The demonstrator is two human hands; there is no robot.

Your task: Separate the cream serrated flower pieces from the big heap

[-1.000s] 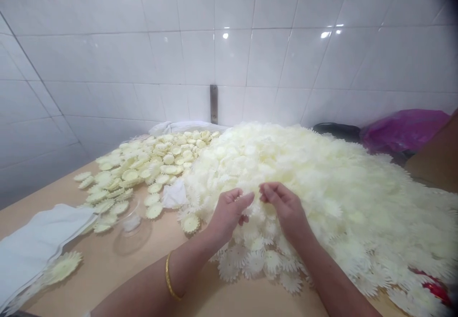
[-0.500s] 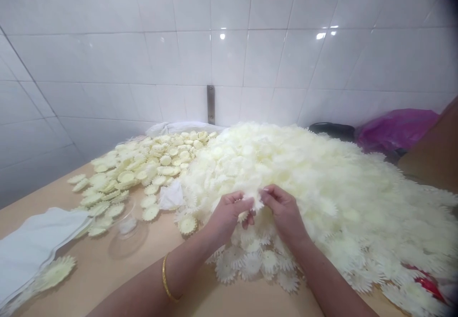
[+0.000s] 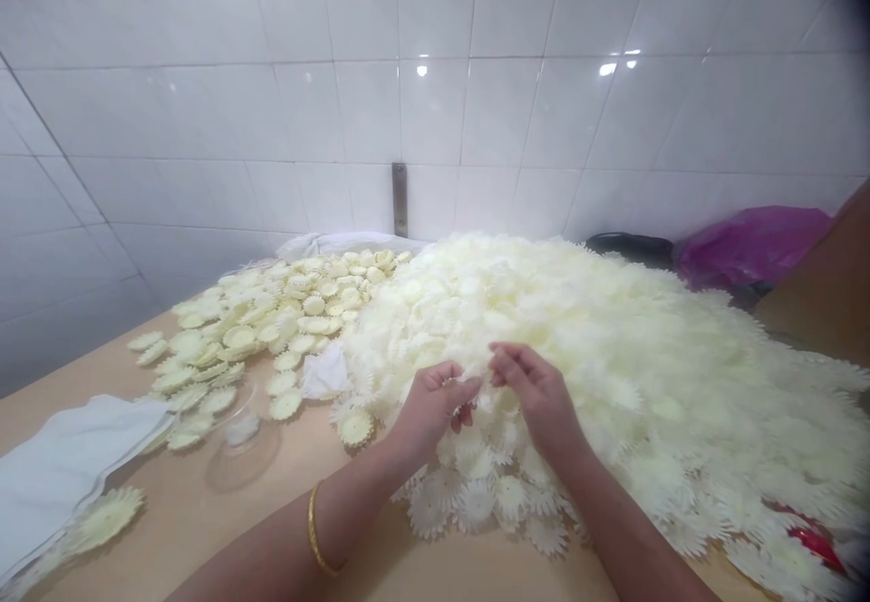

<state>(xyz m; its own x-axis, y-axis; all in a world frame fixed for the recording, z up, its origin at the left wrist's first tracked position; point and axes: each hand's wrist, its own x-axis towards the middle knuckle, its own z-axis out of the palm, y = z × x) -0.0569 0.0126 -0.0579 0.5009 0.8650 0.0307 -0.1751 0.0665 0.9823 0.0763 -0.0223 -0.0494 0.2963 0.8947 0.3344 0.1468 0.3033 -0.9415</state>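
Note:
Both my hands are over the front of a big heap of pale cream, fringed flower-shaped pieces (image 3: 612,357). My left hand (image 3: 431,407) is closed, thumb against curled fingers, on a thin white petal piece that blends into the heap. Just to its right, my right hand (image 3: 540,393) is closed in a pinch, its fingertips slightly higher. Whatever those fingertips hold is too small and pale to make out. Below the hands, loose petal pieces (image 3: 476,498) lie flat at the heap's front edge.
Thicker yellowish flower discs (image 3: 241,334) are piled at the left. A clear round dish (image 3: 245,457), a white cloth (image 3: 82,457) and a crumpled white tissue (image 3: 324,372) lie on the wooden table (image 3: 224,529). A purple bag (image 3: 754,244) sits at the back right, before a tiled wall.
My right hand has risen slightly and its pinched fingertips have shifted a little left. My left hand has barely moved. The white piece between the hands shows less clearly now.

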